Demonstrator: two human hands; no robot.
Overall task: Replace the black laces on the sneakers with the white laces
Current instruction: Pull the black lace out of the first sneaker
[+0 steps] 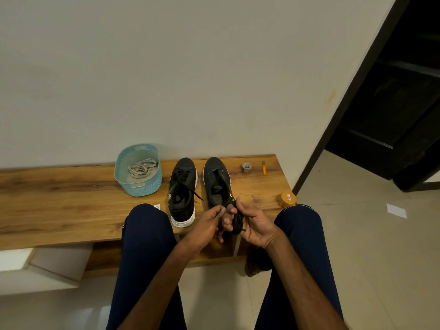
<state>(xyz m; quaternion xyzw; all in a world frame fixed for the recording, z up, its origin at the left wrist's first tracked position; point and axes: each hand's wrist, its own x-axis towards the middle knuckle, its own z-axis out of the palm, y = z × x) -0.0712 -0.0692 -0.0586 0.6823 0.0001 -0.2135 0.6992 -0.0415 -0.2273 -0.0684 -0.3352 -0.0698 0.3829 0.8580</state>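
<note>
Black lace (238, 222) bunched in R hand (256, 225), L hand (209, 222) pinching it.

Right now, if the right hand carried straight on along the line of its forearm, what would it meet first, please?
Most likely the heel of the unlaced sneaker just beyond it on the bench. The right hand, gripping the bundled black lace, may be higher than the shoe; depth is unclear.

I see through one wide-angle camera on the head, facing forward and down. The left hand (209, 223) and right hand (256, 226) sit close at 6 o'clock; the bench (59, 198) lies just beyond, the wall (166, 67) at 12 o'clock, a doorway (392, 103) at 2 o'clock.
</note>
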